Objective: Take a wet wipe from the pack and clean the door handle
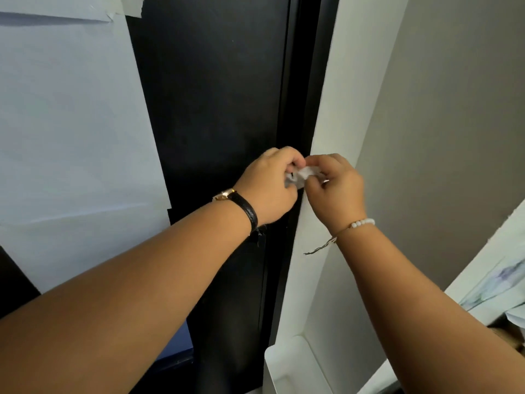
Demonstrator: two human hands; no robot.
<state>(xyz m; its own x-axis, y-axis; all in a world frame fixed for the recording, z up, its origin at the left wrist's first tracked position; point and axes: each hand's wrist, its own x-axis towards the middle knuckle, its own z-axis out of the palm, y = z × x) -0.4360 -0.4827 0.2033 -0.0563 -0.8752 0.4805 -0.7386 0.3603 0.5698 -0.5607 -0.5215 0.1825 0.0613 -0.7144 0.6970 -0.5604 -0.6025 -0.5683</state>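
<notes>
A crumpled white wet wipe is pinched between both hands in front of the black door. My left hand, with a black-strapped watch on its wrist, closes around a grey metal part that looks like the door handle, mostly hidden by the fingers. My right hand, wearing a beaded bracelet, grips the wipe from the right side. The wipe pack is not in view.
White paper sheets are taped over the door's left part. A white door frame and grey wall stand to the right. A white bin rim sits low right, and a white surface with papers is at the far right.
</notes>
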